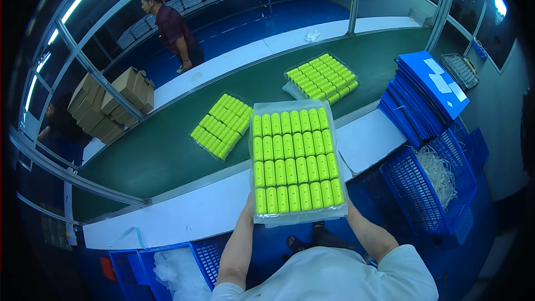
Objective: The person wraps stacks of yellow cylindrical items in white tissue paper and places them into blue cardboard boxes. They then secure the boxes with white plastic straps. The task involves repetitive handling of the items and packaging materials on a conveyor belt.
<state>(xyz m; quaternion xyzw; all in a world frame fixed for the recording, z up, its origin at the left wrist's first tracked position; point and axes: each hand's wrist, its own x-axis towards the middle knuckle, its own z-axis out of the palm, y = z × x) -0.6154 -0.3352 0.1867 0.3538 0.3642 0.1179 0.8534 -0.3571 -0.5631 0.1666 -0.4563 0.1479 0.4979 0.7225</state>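
Clear plastic tray [294, 161] of neon-yellow cylinders, 4 rows, sits mid-frame, slightly right of centre. It's held up over the white desk edge [195, 212], its far end reaching the green conveyor belt [167, 150].

Left hand [248, 206] at the tray's lower-left corner, mostly hidden under it; grip clamped on that corner as far as can be seen. Right hand [346, 212] at the lower-right corner, also largely covered by the tray; fingers not visible, so can't tell exactly how the grip closes, but it bears on the tray edge. Both forearms come up from the bottom of the frame, white sleeves.

On the belt: 2nd tray of yellow cylinders [222, 126] just left of the held one, tilted diagonally; 3rd tray [322, 78] above and to the right, near the belt's far side.

Right of frame: stack of blue flat sheets [423, 97], and below it a blue basket [429, 189] w/ pale stringy material inside. Lower left: another blue basket [167, 267] w/ clear plastic bags.

Upper left: pile of brown cardboard boxes [111, 103] beside the belt. A person in a dark red shirt [173, 30] stands beyond the belt, top left. Small white crumpled bit [312, 35] on the far white strip, top centre.
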